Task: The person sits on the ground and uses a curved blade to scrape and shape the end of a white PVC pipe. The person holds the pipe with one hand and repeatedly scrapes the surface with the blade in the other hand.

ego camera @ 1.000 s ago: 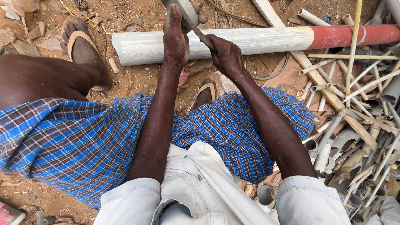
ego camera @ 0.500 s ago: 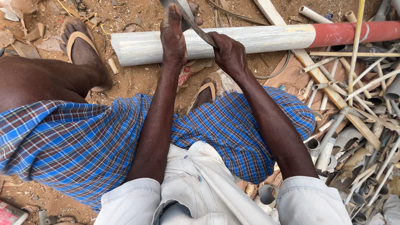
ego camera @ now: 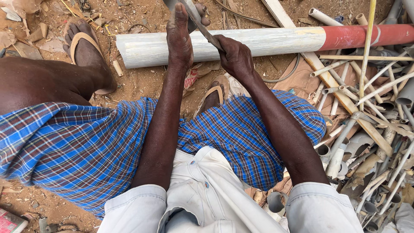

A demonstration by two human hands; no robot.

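Right hand (ego camera: pixel 235 56) clamps a flat grey metal blade (ego camera: pixel 196 21) over the long white plastic pipe (ego camera: pixel 258 43) on the dirt; left hand (ego camera: pixel 179 36), fingers together, steadies it; a slip could cut that hand

A heap of thin pale pipe offcuts (ego camera: pixel 371 129) lies at the right on the sandy ground (ego camera: pixel 142 82). A flat wooden plank (ego camera: pixel 327 77) runs slantwise through it. A tan sandal (ego camera: pixel 84 47) sits at upper left, with cardboard scraps (ego camera: pixel 17 39) near it.
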